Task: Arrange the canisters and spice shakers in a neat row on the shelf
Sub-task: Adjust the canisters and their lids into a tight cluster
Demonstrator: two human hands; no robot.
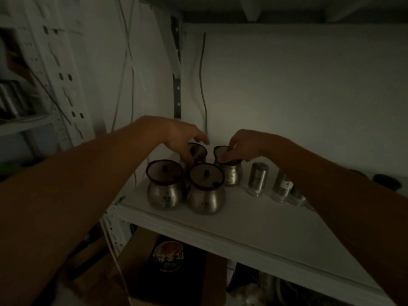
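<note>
— What stands at the left end of the shelf (254,221)?
— Four round metal canisters, bunched two by two. The front-left canister (164,191) is near the front edge, and the front-right canister (206,195) stands just beside it. Both have their lids on.
— And the hands?
— The left hand (183,138) reaches over them, with its fingers curled round the rim of the rear-left canister (198,151). The right hand (245,144) pinches the lid edge of the rear-right canister (231,173). Both canisters stand near the back wall.
— What is further right?
— Three upright cylindrical shakers in a slanting line. The first shaker (258,180) is clear to see. The second shaker (282,187) and third shaker (297,197) are partly hidden by the right forearm.
— Anything below?
— A cardboard box (176,261) lies under the shelf's left end, but the light is dim.
</note>
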